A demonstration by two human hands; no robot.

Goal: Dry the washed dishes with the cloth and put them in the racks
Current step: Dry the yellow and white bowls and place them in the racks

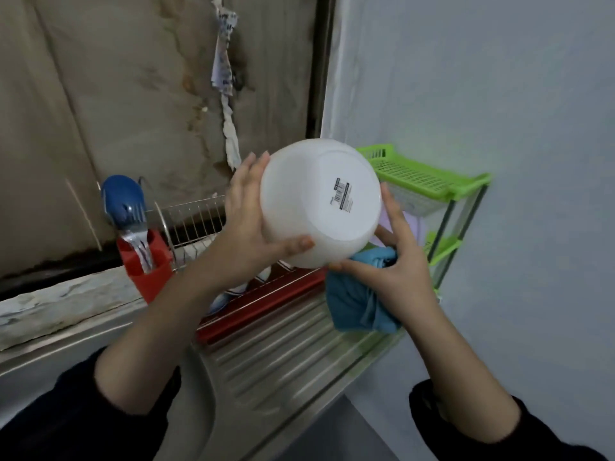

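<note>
Nearest, 6 o'clock: ribbed steel counter (283, 361). Just above, 4 o'clock: blue cloth (352, 304) bunched in R hand (389, 264), lower fingers curled round it, thumb & forefinger touching white bowl (309, 221). Centre: bowl held mid-air, base w/ barcode label (342, 194) toward camera. L hand (243, 221) grips its 9 o'clock side, fingers curled round wall, thumb underneath. Behind, 8–9 o'clock: red-tray dish rack (266, 302), red cutlery holder (146, 274) w/ forks (139, 241) & blue spoon (121, 197). 2 o'clock: green rack (429, 181).

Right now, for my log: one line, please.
left hand holds bowl | right hand holds cloth, touches bowl | bowl base toward camera
</note>
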